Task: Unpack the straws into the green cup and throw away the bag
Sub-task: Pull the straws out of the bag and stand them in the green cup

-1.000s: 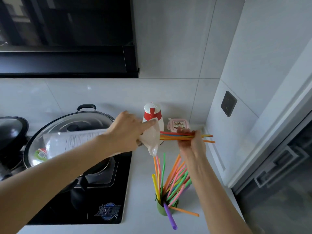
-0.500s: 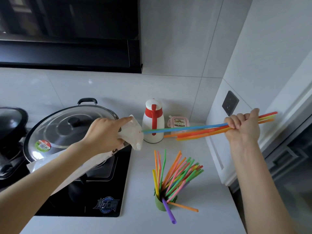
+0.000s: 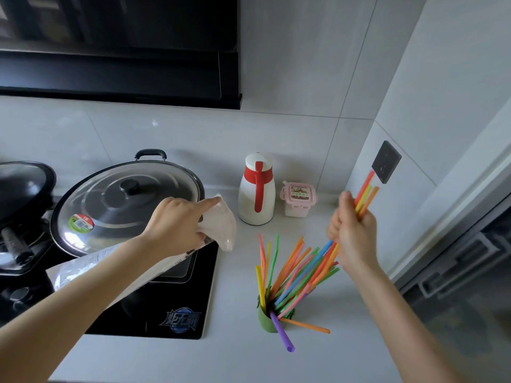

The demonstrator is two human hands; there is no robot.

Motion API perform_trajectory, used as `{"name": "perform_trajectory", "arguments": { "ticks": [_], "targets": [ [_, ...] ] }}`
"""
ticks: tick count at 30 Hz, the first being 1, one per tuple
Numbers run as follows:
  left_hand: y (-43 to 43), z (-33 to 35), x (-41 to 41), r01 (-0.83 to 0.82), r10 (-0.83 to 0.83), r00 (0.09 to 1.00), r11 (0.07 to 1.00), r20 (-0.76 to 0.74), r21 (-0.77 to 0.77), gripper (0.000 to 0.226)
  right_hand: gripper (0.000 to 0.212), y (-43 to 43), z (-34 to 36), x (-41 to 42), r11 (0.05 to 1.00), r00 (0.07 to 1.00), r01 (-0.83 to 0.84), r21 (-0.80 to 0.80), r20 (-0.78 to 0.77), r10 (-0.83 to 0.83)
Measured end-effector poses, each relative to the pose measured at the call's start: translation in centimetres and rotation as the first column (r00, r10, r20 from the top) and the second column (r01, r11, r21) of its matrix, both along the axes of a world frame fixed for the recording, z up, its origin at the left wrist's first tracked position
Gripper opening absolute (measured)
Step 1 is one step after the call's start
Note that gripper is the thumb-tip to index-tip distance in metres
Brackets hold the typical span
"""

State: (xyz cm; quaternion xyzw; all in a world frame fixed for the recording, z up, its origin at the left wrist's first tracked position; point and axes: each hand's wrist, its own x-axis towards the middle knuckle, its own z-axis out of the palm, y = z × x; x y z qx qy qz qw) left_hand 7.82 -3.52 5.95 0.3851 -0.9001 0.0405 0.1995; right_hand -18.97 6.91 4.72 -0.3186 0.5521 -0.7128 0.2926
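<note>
Straws [image 3: 298, 275] already unpacked stand fanned out in the green cup [image 3: 266, 322], nearest me on the counter [image 3: 240, 355]; one purple straw [image 3: 282, 334] and one orange straw [image 3: 307, 326] lean low over the rim toward the counter.

Right hand [image 3: 352, 236]: I have it closed in a fist around a held bundle [image 3: 365, 193] of straws, angled steeply, lower ends pointing down toward the cup, upper ends toward the wall socket [image 3: 386, 161].

Left hand [image 3: 177, 221]: I have it clamped on the mouth of the bag [image 3: 221, 228], forefinger extended along it; the bag trails back under my forearm over the hob [image 3: 154, 313]. I cannot tell whether straws remain inside.

Step in hand, as I judge it: transfer of the bundle to the cup. Next move: align the lower ends over the cup opening, lower, then release without tipping the light, crowded cup.

Farther back: lidded wok [image 3: 127, 200], white-and-red jug [image 3: 257, 194], pink container [image 3: 298, 199].
</note>
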Motion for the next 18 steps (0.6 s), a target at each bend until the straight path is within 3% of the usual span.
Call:
{"name": "perform_trajectory", "arguments": {
  "ticks": [7, 13, 18],
  "targets": [
    [0.4, -0.2, -0.1, 0.006, -0.006, 1.000, 1.000, 0.000, -0.001, 0.072, 0.052, -1.2, -1.7, 3.5, 0.996, 0.986, -0.073, 0.055, -0.144, 0.081],
    [0.8, -0.1, -0.3, 0.002, -0.002, 1.000, 1.000, -0.010, -0.001, 0.073, 0.042, -1.9, -4.7, 5.1, 0.981, 0.972, -0.156, 0.119, -0.157, 0.173],
    [0.9, -0.1, -0.7, 0.003, -0.003, 1.000, 1.000, -0.019, 0.001, 0.075, 0.033, -1.8, -4.8, 4.3, 0.986, 0.971, -0.118, 0.118, -0.193, 0.139]
  ]
}}
